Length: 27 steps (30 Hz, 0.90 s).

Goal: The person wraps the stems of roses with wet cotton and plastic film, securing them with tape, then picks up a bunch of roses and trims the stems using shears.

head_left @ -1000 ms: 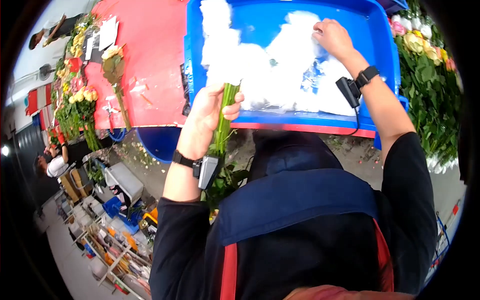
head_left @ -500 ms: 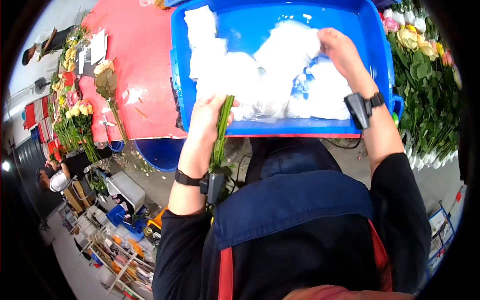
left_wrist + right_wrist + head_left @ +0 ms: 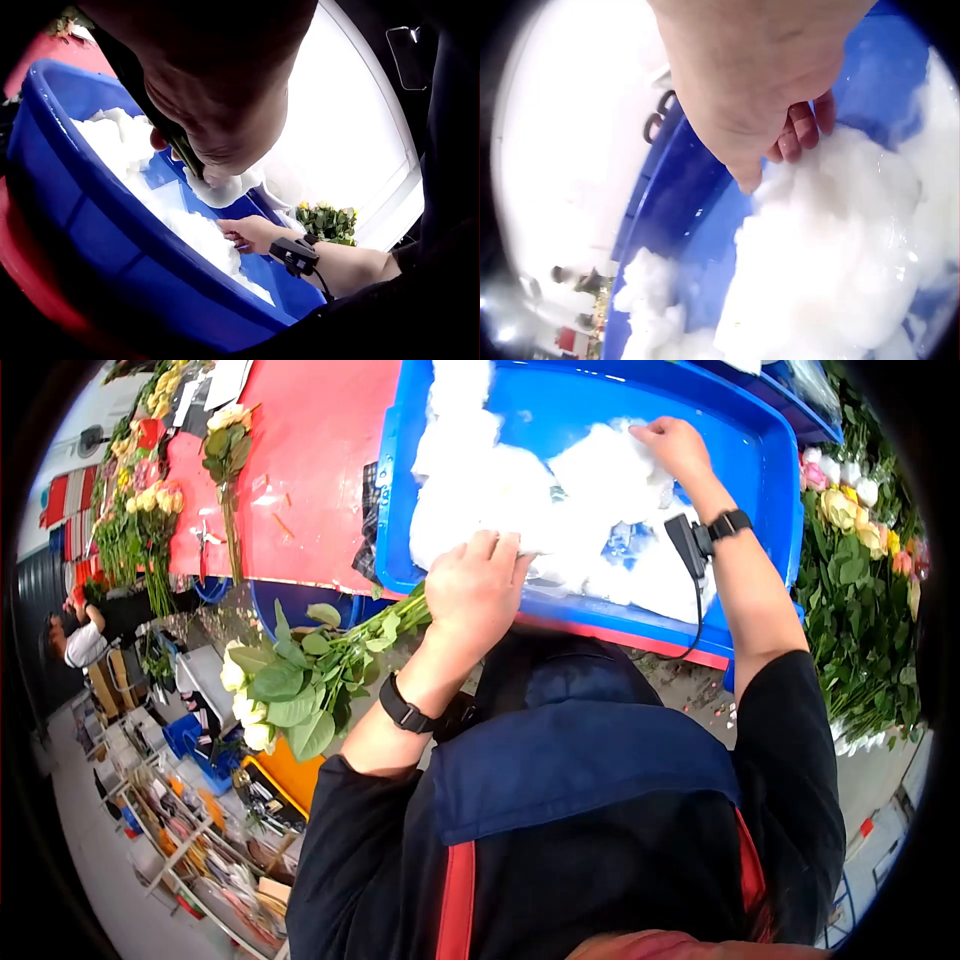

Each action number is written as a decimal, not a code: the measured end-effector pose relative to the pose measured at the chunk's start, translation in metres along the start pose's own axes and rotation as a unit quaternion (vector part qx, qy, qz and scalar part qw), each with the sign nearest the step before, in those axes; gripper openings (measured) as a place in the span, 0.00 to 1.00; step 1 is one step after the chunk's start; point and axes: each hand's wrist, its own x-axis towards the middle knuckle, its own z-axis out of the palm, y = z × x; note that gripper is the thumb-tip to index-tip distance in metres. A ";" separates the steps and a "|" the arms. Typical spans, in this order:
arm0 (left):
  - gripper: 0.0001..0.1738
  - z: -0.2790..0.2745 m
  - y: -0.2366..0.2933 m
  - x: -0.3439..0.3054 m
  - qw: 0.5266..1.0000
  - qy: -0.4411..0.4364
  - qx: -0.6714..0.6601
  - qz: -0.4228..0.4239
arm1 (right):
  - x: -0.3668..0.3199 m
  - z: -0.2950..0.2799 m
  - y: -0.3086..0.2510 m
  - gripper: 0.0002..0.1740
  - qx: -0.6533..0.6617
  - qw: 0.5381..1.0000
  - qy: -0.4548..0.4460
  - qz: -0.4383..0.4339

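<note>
My left hand (image 3: 470, 585) grips a bunch of pale cream roses (image 3: 258, 738) by the stems. The leafy heads stick out to the left past my forearm, beyond the tub's near edge. In the left wrist view the cut ends of the stems (image 3: 187, 154) point down at white cotton wool (image 3: 216, 193). Inside the blue tub (image 3: 590, 385) lie heaps of wet-looking cotton wool (image 3: 500, 490). At the heap's far right my right hand (image 3: 680, 448) pinches the cotton wool (image 3: 832, 240), its thumb and curled fingers at the top edge in the right wrist view.
The tub stands on a red-topped table (image 3: 320, 470), where one tied bunch of roses (image 3: 228, 455) lies. More roses (image 3: 850, 560) stand at the right. A dark blue bin (image 3: 300, 600) sits below the table edge. Behind at left are a person (image 3: 85, 635) and cluttered racks (image 3: 190, 830).
My left hand has turned over and moved right along the tub's near edge, swinging the rose heads out to the left. The right hand stays at the same cotton heap.
</note>
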 end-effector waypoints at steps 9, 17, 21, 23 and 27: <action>0.16 -0.006 -0.006 -0.008 0.995 -0.061 -0.030 -0.079 | -0.027 -0.027 -0.032 0.12 0.669 0.711 -0.217 0.030; 0.18 -0.007 -0.014 -0.006 0.979 -0.074 -0.138 -0.130 | -0.076 -0.052 -0.081 0.12 0.619 0.770 -0.122 -0.094; 0.15 -0.003 -0.018 -0.002 0.960 -0.084 -0.207 -0.168 | -0.140 -0.029 -0.121 0.09 0.384 0.869 -0.046 -0.307; 0.15 -0.002 -0.020 -0.003 0.953 -0.065 -0.231 -0.185 | -0.161 -0.001 -0.123 0.08 0.271 0.867 -0.022 -0.417; 0.14 -0.007 -0.022 -0.008 0.953 -0.074 -0.200 -0.213 | -0.173 0.015 -0.128 0.08 0.216 0.890 0.010 -0.401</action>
